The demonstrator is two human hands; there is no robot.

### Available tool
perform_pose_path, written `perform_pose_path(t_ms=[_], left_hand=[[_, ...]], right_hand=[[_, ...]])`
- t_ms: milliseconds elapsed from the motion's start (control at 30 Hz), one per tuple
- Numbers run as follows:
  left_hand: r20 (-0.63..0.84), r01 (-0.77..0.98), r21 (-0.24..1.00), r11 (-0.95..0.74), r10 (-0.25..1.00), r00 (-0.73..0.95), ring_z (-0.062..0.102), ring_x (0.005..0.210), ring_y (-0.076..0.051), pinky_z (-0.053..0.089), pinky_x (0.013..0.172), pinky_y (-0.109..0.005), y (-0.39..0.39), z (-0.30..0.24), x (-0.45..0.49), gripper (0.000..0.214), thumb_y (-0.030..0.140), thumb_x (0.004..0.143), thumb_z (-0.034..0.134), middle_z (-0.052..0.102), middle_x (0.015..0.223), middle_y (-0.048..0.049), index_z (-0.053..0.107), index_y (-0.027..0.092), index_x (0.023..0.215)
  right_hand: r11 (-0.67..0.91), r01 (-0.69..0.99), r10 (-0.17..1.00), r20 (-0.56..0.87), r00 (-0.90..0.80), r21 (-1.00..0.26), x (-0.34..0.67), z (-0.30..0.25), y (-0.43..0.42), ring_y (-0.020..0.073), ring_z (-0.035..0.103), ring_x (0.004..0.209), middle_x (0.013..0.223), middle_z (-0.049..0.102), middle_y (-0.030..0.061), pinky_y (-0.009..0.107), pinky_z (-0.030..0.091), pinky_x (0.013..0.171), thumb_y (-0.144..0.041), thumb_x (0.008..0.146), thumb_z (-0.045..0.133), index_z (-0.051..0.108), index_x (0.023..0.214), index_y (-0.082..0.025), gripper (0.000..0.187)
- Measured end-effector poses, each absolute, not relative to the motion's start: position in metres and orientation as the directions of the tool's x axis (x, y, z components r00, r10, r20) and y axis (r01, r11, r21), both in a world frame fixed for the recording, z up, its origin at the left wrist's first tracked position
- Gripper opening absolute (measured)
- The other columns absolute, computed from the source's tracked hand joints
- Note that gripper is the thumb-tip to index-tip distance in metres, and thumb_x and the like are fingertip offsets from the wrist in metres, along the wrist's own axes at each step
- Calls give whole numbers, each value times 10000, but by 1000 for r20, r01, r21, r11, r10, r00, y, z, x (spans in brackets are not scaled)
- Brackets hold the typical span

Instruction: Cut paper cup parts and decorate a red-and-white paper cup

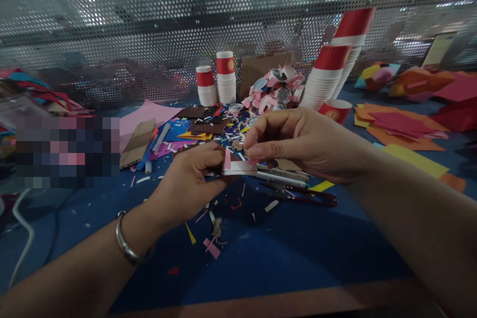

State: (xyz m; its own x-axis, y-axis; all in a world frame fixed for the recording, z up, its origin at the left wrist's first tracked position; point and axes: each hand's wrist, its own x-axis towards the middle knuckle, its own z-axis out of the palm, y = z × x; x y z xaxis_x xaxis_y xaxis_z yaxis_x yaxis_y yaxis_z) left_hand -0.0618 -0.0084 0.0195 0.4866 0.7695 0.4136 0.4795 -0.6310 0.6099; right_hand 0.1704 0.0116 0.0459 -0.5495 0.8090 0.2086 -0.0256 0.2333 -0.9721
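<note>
My left hand [194, 176], with a silver bangle on its wrist, is closed on one end of a short white paper strip [240, 169]. A small pink paper piece [227, 158] stands up at the strip's left end. The thumb and fingers of my right hand [298, 146] pinch a pink paper bit [254, 160] at the strip's right end, partly hidden by the fingertips. Just beyond the strip lie a white pen [281, 179] and scissors [313, 198] with dark red handles.
Paper scraps [212, 248] litter the blue table [283, 258]. Behind my hands are a pile of pink-and-white paper pieces [278, 89], stacked red-and-white cups [324, 72] and a cardboard piece [137, 144]. Orange and red sheets [402, 124] lie right. A perforated metal panel [167, 44] stands behind.
</note>
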Motion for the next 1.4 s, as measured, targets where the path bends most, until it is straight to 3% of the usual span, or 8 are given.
perform_pose_path(t_ms=[367, 600, 1067, 1233, 1400], left_hand=[[388, 476, 637, -607, 785, 482, 671, 781, -174, 498, 675, -282, -10, 20, -61, 97, 155, 851, 705, 731, 859, -30, 797, 174, 878], [397, 491, 633, -599, 795, 458, 661, 748, -155, 490, 659, -265, -10, 19, -59, 142, 115, 829, 699, 730, 830, -9, 803, 194, 884], [368, 508, 675, -536, 840, 398, 603, 683, -132, 460, 636, -247, -12, 19, -57, 93, 195, 839, 746, 697, 739, 6, 824, 192, 890], [307, 474, 735, -485, 861, 405, 636, 728, -168, 490, 650, -277, -11, 16, -58, 154, 303, 854, 757, 750, 822, -31, 831, 197, 937], [291, 458, 757, -466, 868, 402, 681, 783, -195, 529, 696, -302, -11, 15, -58, 152, 302, 846, 756, 778, 887, -54, 828, 187, 915]], right_hand=[[288, 50, 817, 218, -534, -956, 167, 47, 11, 125, 650, 701, 778, 732, -14, 254, 494, 630, -294, 746, 896, 758, 842, -187, 200], [325, 90, 822, 235, -518, -941, 166, 47, 10, 134, 657, 741, 810, 748, -3, 255, 520, 667, -261, 743, 889, 769, 843, -191, 171], [351, 109, 827, 253, -501, -930, 165, 46, 10, 152, 674, 764, 840, 749, 15, 278, 534, 668, -374, 754, 882, 759, 874, -197, 246], [332, 93, 823, 240, -516, -939, 165, 46, 10, 165, 678, 780, 855, 756, 18, 292, 540, 685, -357, 749, 884, 755, 881, -206, 239], [305, 87, 823, 216, -526, -948, 165, 45, 10, 179, 677, 808, 871, 755, 18, 303, 541, 706, -325, 760, 880, 746, 876, -219, 207]])
